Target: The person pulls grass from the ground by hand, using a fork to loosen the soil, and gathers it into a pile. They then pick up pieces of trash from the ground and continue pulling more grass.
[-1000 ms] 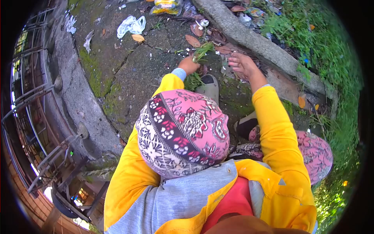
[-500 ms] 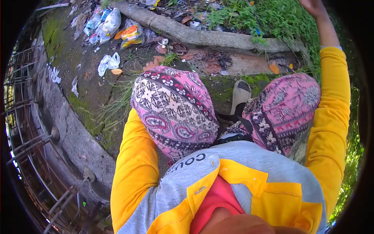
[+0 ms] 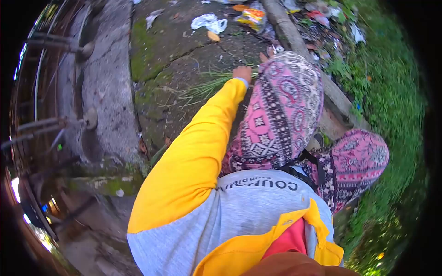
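My left hand (image 3: pixel 242 72) is closed around a bunch of long green grass (image 3: pixel 202 88), just left of my knee. The blades fan out to the left over the mossy concrete, low to the ground. My knees, in pink patterned trousers (image 3: pixel 294 92), are bent in front of me. Neither my right hand nor its sleeve shows in the head view.
A white plastic bag (image 3: pixel 209 23) and a yellow-orange wrapper (image 3: pixel 252 18) lie ahead. A long concrete edging (image 3: pixel 334 94) runs diagonally past my knees, with litter and green plants (image 3: pixel 391 92) beyond. Metal bars (image 3: pixel 50 43) stand at the far left.
The view has turned left. My left hand, earlier mostly hidden behind the knee, now shows on the grass. My right arm, raised at the upper right before, has gone out of view.
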### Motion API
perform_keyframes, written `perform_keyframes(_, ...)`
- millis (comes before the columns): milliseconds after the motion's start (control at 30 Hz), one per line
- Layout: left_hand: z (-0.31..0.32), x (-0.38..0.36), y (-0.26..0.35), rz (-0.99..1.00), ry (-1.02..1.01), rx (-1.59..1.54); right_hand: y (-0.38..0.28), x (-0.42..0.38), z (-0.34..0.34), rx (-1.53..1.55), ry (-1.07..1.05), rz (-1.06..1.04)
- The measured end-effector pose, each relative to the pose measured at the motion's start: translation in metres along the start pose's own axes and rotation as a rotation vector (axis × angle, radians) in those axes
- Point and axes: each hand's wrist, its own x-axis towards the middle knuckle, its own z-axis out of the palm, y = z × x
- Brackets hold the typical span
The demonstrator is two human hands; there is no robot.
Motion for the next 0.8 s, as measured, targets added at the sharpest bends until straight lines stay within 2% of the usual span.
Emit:
perform_keyframes(33, -0.034, -0.013, 0.009, -0.068, 0.016, -0.057, 0.001, -0.002, 0.0, 0.002, 0.014, 0.01)
perform_keyframes(100, -0.02, 0.003, 0.006, -0.057, -0.038, -0.053, -0.001, -0.004, -0.002, -0.006, 0.047, 0.031)
perform_keyframes(167, -0.029, 0.01, 0.005, -0.119, -0.219, -0.161, -0.006, -0.005, -0.007, -0.005, 0.087, 0.037)
perform_keyframes(367, -0.039, 0.014, 0.012, -0.115, -0.228, -0.127, -0.022, 0.015, -0.025, 0.065, 0.252, 0.008)
perform_keyframes(400, -0.046, 0.017, 0.012, -0.105, -0.289, -0.117, -0.03, 0.021, -0.029, 0.083, 0.287, -0.007)
perform_keyframes(433, -0.044, 0.022, 0.013, -0.118, -0.269, -0.051, -0.037, 0.031, -0.03, 0.103, 0.324, -0.033)
perform_keyframes(500, -0.056, 0.032, 0.013, -0.115, -0.327, -0.118, -0.058, 0.052, -0.033, 0.139, 0.403, -0.093)
perform_keyframes(533, -0.037, 0.045, 0.001, 0.021, -0.271, -0.231, -0.075, 0.072, -0.034, 0.16, 0.451, -0.148)
perform_keyframes(633, -0.084, 0.06, 0.027, 0.171, -0.416, 0.093, -0.125, 0.121, -0.04, 0.2, 0.563, -0.334)
perform_keyframes(667, -0.095, 0.068, 0.027, 0.258, -0.42, 0.175, -0.142, 0.132, -0.041, 0.196, 0.541, -0.377)
perform_keyframes(733, -0.117, 0.079, 0.029, 0.408, -0.406, 0.323, -0.189, 0.138, -0.061, 0.198, 0.261, -0.385)
perform_keyframes(800, -0.148, 0.092, 0.036, 0.518, -0.368, 0.459, -0.242, 0.118, -0.104, 0.381, 0.1, -0.363)
